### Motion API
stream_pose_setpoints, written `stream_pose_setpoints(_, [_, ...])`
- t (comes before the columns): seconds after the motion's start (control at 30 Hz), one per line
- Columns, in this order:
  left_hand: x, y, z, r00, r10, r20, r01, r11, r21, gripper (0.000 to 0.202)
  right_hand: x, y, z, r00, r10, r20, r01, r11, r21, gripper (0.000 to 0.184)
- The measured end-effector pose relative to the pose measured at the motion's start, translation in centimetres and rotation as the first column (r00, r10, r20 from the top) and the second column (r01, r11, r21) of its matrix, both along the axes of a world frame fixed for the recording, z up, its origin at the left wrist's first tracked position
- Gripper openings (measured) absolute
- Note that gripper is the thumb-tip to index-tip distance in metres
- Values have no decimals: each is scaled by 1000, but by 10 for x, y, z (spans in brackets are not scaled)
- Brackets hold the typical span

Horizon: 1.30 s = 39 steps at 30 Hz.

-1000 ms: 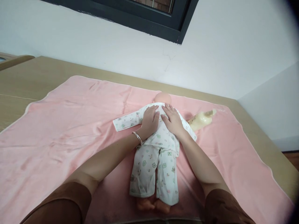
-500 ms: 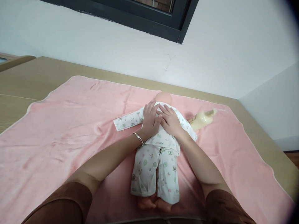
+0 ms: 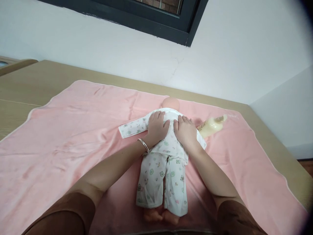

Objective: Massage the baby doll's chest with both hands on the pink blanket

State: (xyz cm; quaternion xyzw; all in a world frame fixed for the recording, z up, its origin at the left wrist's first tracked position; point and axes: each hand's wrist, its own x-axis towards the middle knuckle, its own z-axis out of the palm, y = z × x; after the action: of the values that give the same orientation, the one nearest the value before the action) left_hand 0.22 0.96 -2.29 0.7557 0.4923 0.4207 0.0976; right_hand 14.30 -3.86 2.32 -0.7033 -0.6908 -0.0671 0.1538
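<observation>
A baby doll (image 3: 163, 169) lies face down on a pink blanket (image 3: 73, 137), dressed in white printed pyjamas, its head (image 3: 171, 103) away from me and bare feet toward me. My left hand (image 3: 156, 128) lies flat on the left of the doll's upper back, fingers stretched out, a silver bangle on the wrist. Flat on the right side of the back rests my right hand (image 3: 186, 130), fingers together. An empty sleeve (image 3: 132, 126) of the top sticks out to the left. Neither hand holds anything.
A cream bottle (image 3: 211, 125) lies on the blanket just right of the doll's shoulder. The blanket covers a wooden table (image 3: 29, 85) that stands against a white wall, with a dark window frame (image 3: 156, 19) above. The table's right edge is near.
Half a second ago my hands were close together at the middle of the doll's back. They have since slid apart, each toward its own side.
</observation>
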Motion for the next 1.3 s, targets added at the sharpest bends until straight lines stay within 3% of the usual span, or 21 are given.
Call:
stream_pose_setpoints(0.13, [-1,4,2,991,-46,-123,47,999,7,44,-4,-3,-5,999,7,43,-8,1000,12,54])
stream_pose_setpoints(0.27, [-2,6,2,984,-76,-160,80,997,15,45,10,12,-12,994,100,-41,-101,995,-16,56])
stream_pose_setpoints(0.37, [-3,4,5,977,-84,-194,100,992,74,43,21,23,-15,983,140,-118,-147,988,-52,58])
stream_pose_setpoints(0.5, [-5,-4,13,965,-113,-237,159,970,185,34,16,16,-9,989,118,-86,-125,989,-82,58])
stream_pose_setpoints(0.7, [-6,-11,13,980,-65,-187,104,972,209,25,-9,-12,5,993,91,71,-88,995,-47,51])
stream_pose_setpoints(0.83, [-3,-3,5,989,-1,-146,23,988,152,38,2,1,3,995,98,-5,-98,992,-78,52])
stream_pose_setpoints(0.97, [-3,2,3,987,-68,-146,92,982,163,39,16,19,-3,993,88,-77,-97,986,-132,61])
stream_pose_setpoints(1.1, [-8,-2,8,981,-143,-134,170,961,220,27,6,6,2,995,103,-15,-104,987,-122,57])
stream_pose_setpoints(1.2, [-10,-5,10,981,-149,-122,173,961,216,22,-6,-10,7,991,118,60,-110,987,-117,54])
stream_pose_setpoints(1.3, [-9,-4,8,993,-97,-73,108,980,165,25,-7,-12,8,994,104,29,-100,987,-127,55])
